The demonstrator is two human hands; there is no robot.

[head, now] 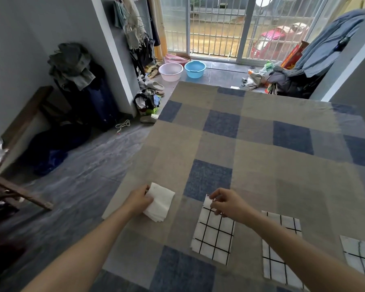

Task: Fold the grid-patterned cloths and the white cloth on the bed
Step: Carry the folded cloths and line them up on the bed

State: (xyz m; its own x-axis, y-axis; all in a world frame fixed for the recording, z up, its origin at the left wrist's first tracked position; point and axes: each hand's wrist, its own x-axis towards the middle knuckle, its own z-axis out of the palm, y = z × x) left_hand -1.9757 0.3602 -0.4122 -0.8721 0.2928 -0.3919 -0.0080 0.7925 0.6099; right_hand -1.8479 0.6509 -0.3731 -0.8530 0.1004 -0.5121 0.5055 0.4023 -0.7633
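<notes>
The left hand has its fingers curled round the near-left edge of the white cloth, which already lies folded small, several layers showing along its lower edge. The right hand pinches the far left corner of the first grid cloth, thumb and fingertips closed on that corner, which is lifted a little off the bed cover. From where I stand the white one looks finished and the grid one just begun, so I would let the left hand set its bundle down and come across to take the grid cloth's other far corner; drawing both corners toward the body together should bring edge to edge, whereas one corner alone would likely drag the piece askew. This grid cloth is white with thin black lines, flat and rectangular, lying just below the right hand. Beyond the right forearm, a second grid cloth lies flat and partly hidden under the arm, and a third grid cloth sits further right at the frame's edge, slightly rumpled. All rest on the tan and blue checked cover.
</notes>
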